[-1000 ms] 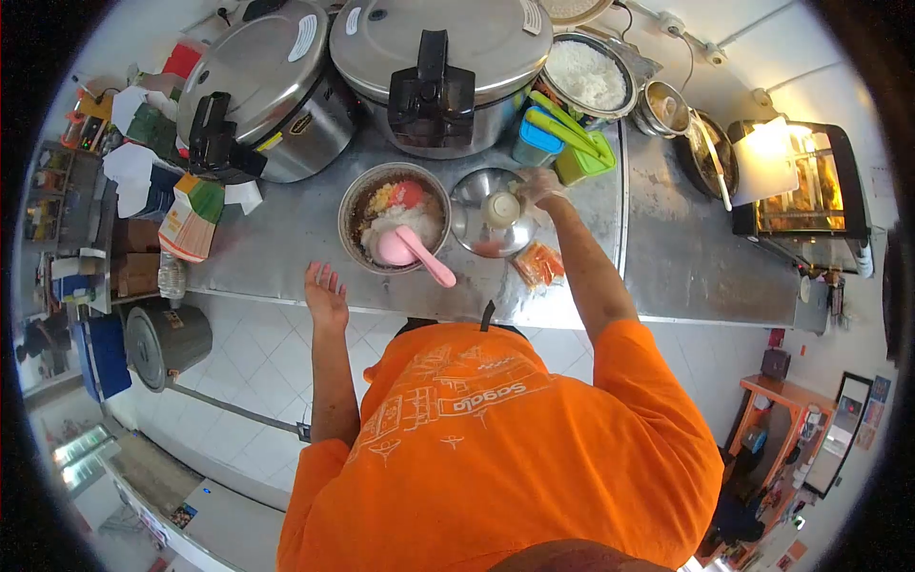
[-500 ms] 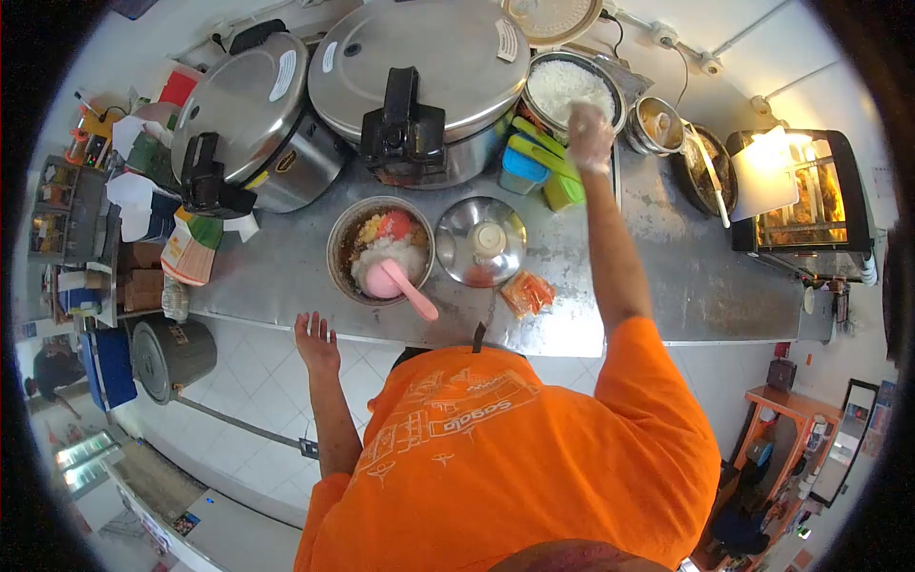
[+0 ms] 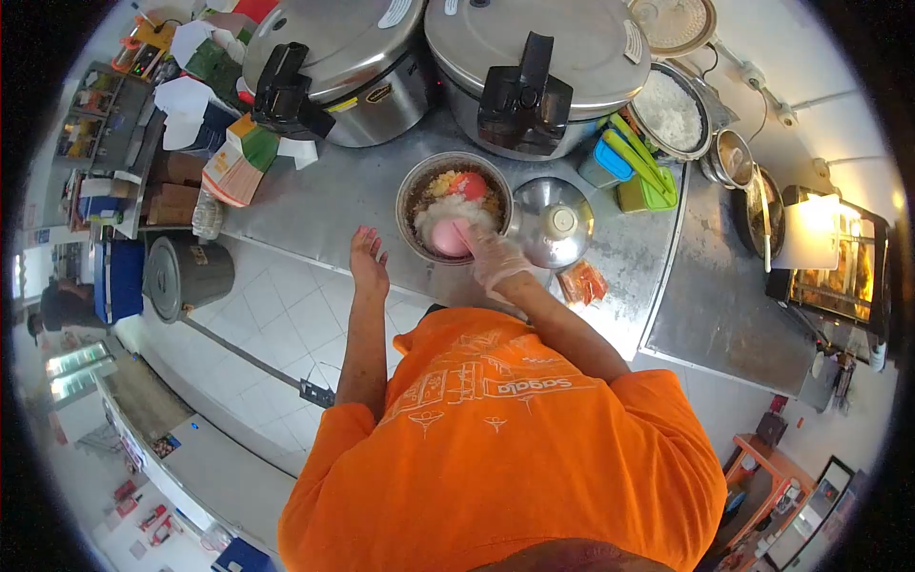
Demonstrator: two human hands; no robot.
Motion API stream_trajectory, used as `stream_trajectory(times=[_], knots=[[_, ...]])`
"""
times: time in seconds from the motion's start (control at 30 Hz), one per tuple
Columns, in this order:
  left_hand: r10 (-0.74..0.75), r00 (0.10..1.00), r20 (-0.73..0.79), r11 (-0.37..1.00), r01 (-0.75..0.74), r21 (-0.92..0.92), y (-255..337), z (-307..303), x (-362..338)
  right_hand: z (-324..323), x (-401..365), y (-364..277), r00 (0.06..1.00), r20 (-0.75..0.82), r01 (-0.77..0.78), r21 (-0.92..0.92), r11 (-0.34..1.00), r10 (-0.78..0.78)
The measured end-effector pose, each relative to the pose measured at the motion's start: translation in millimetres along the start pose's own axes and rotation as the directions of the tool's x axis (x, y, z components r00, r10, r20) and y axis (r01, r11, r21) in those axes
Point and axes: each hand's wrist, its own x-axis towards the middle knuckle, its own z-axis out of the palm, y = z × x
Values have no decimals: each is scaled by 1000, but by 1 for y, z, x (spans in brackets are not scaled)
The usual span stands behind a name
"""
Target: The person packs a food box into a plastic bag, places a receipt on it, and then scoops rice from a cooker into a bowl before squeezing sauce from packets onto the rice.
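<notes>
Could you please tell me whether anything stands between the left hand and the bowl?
Nothing visible does: only the counter shows between the left hand and the bowl. The right hand is at the bowl's near right edge, by the pink scoop, outside that gap.

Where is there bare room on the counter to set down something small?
Bare counter shows between the bowl and the striped carton, and between the metal lid and dark pan. Crowded: around the blue container, green container and right cooker.
</notes>
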Motion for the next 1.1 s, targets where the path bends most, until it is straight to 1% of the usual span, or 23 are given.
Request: stream_trajectory(times=[0.03, 0.07, 0.17, 0.23, 0.27, 0.33, 0.4, 0.43, 0.47, 0.5, 0.53, 0.57, 0.6, 0.63, 0.67, 0.7, 0.73, 0.77, 0.8, 0.87, 0.97, 1.03, 1.1], knots=[[10, 1000, 7, 1000, -10, 22, 4, 0, 0, 39, 17, 14, 998, -56, -22, 116, 993, 28], [24, 1000, 20, 999, -25, 41, 10, 2, 0, 40, 24, 11, 991, -117, -35, 229, 973, 63], [99, 993, 70, 989, -106, 107, 22, 9, -4, 11, 18, 49, 978, -199, 104, 215, 971, -61], [141, 981, 132, 976, -160, 149, 22, 23, -7, -2, 9, 110, 799, -304, 512, -106, 853, -518], [156, 974, 162, 969, -183, 168, 22, 30, -9, -21, -10, 121, 901, -239, 405, 156, 901, -363], [189, 940, 285, 941, -256, 221, 20, 53, -13, -59, -48, 142, 997, -80, 59, 624, 779, -11], [206, 873, 441, 893, -352, 280, 14, 81, -27, -122, -87, 157, 934, 8, -136, 933, 334, 357], [247, 835, 492, 855, -427, 295, 12, 104, -45, -149, -101, 157, 870, -107, -29, 963, 267, 482], [258, 818, 515, 857, -440, 268, 8, 124, -61, -143, -102, 223, 807, -224, 23, 936, 351, 546], [280, 809, 518, 852, -457, 254, 6, 137, -70, -166, -107, 231, 778, -304, 24, 889, 457, 550], [305, 792, 528, 867, -461, 190, -2, 144, -68, -167, -96, 253, 807, -353, 130, 887, 442, 473], [346, 809, 475, 871, -466, 158, -1, 151, -76, -163, -84, 269, 839, -363, 61, 803, 592, 406], [420, 817, 395, 861, -497, 112, 1, 145, -72, -175, -89, 229, 886, -277, -160, 569, 807, 371], [490, 813, 315, 846, -531, 54, -1, 143, -65, -153, -73, 226, 938, -341, 33, 250, 968, 56], [548, 803, 234, 826, -564, 0, -3, 139, -63, -132, -60, 221, 917, -298, 249, -91, 964, -265], [530, 837, 135, 848, -525, -73, 7, 132, -66, -129, -61, 158, 991, -122, 69, 53, 996, -62], [524, 850, 50, 852, -521, -55, 11, 118, -62, -86, -42, 154, 947, -156, 282, -16, 959, -281], [516, 856, -33, 855, -517, -39, 15, 100, -54, -67, -31, 121, 921, -191, 326, -102, 940, -340], [504, 856, -114, 860, -510, -22, 19, 81, -47, -51, -15, 90, 977, -100, 162, -219, 962, -187], [491, 855, -167, 867, -498, -4, 26, 46, -43, 5, 24, 69, 965, -203, 71, -407, 911, -166], [506, 839, -201, 859, -511, 30, 29, 4, -44, 31, 43, 56, 970, 35, 235, -358, 904, -239], [477, 850, -225, 872, -490, -2, 25, -18, -45, -2, 50, 27, 954, 60, 291, -440, 850, -295], [434, 868, -239, 889, -456, -42, 24, -35, -44, -40, 64, -18, 962, 36, 262, -382, 886, -269]])
